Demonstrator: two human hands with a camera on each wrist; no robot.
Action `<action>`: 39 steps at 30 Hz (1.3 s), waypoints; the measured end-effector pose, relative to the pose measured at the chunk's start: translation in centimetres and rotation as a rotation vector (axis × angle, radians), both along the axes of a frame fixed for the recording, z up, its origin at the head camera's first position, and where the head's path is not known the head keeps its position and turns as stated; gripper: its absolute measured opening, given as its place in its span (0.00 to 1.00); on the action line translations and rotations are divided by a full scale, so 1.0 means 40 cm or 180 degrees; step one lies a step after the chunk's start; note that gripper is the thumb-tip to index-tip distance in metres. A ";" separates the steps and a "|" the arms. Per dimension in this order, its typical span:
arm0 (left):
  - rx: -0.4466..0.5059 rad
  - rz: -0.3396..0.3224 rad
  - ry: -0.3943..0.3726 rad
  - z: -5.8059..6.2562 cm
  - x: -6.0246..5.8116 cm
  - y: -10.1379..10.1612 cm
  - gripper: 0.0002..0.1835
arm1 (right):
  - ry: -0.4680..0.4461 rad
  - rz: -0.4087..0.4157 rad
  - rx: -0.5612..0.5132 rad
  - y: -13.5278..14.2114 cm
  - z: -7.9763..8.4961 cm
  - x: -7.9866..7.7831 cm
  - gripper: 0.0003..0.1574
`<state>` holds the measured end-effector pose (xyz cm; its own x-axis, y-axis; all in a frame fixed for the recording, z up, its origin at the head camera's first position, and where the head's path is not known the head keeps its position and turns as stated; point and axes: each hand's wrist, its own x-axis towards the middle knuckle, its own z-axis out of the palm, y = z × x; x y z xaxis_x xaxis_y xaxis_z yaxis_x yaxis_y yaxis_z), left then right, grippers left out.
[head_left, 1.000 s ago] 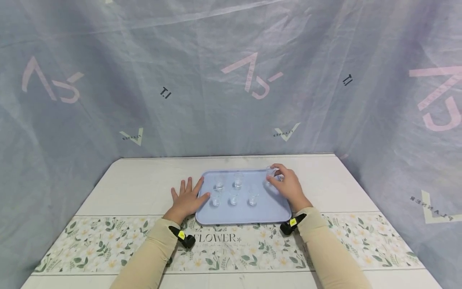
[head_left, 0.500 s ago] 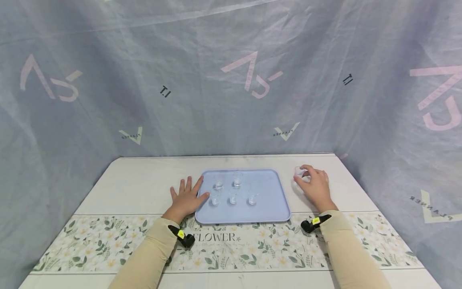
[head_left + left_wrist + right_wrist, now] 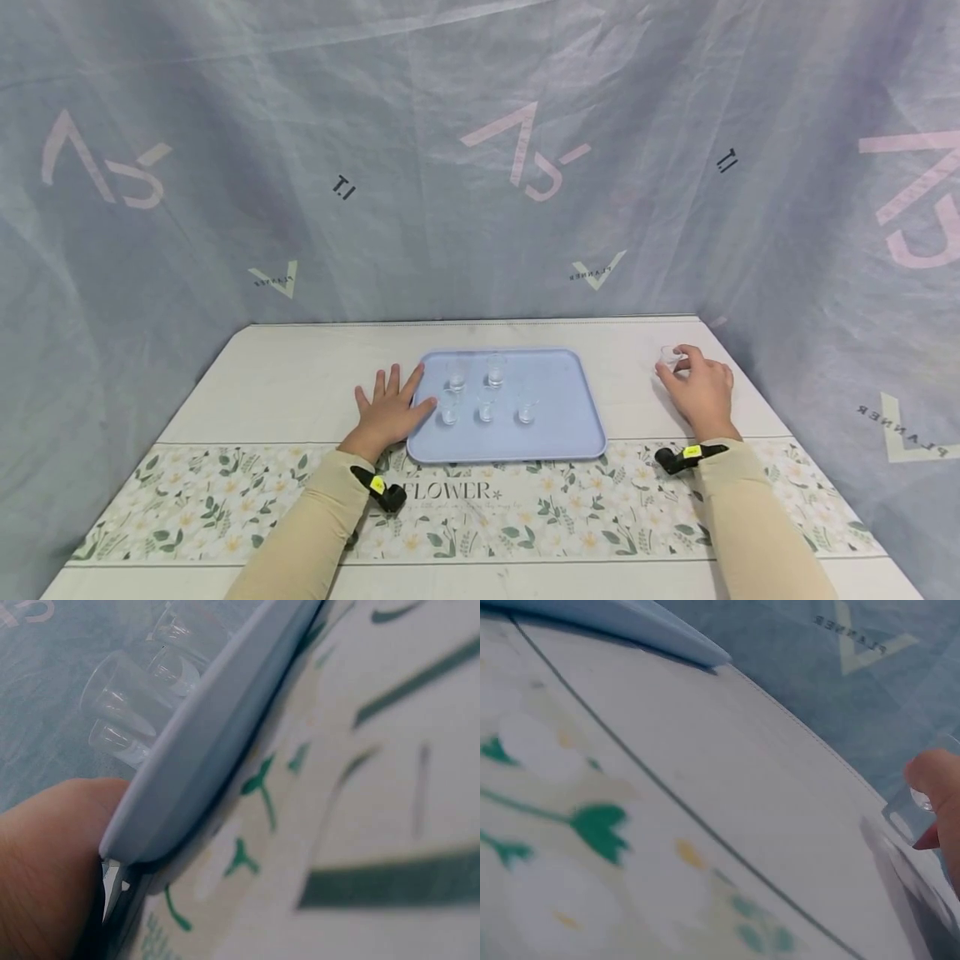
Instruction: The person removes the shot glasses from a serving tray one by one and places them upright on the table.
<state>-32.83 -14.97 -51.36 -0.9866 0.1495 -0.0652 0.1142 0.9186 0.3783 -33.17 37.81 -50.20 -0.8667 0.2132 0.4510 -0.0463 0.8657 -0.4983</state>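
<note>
My right hand [image 3: 703,390] pinches a small clear shot glass [image 3: 667,357] between thumb and fingers, right of the tray over the white part of the table. In the right wrist view, the fingers partly hide this glass [image 3: 898,819]. Several more shot glasses [image 3: 495,377] stand upright on the light blue tray [image 3: 564,425], two in the back row and three in the front. With fingers spread, my left hand [image 3: 384,418] lies at the tray's left edge, its thumb reaching over the rim. The left wrist view shows tray glasses [image 3: 124,694] beyond the raised rim.
A tablecloth [image 3: 285,392] covers the table, with a flower-printed band [image 3: 247,500] along its front part. Grey printed curtains [image 3: 420,208] enclose the back and both sides. Each wrist wears a black strap [image 3: 377,490] with a camera.
My right hand has carried the shot glass from the tray's back right corner out to the right, past the rim and over the tablecloth. The left hand stays in place.
</note>
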 end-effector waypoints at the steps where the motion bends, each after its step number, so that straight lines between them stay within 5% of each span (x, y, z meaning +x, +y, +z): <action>1: -0.0011 -0.0002 -0.0005 -0.001 -0.001 0.000 0.43 | 0.0004 -0.0034 -0.0014 0.005 0.000 0.000 0.31; 19: 0.0007 0.0019 -0.0043 0.000 -0.004 -0.001 0.43 | -0.0423 -0.0295 -0.0162 0.017 0.006 0.015 0.36; 29: 0.0006 0.0012 -0.0033 0.007 0.000 -0.004 0.43 | 0.0456 -0.0090 0.0118 -0.050 0.039 0.004 0.39; 34: -0.0015 0.0018 -0.0046 0.002 -0.003 -0.008 0.43 | 0.0732 0.0261 0.0333 -0.122 0.046 -0.004 0.38; 39: 0.0004 0.0005 -0.0028 0.010 0.007 -0.001 0.42 | 0.0793 0.0681 0.0187 -0.209 0.036 -0.006 0.35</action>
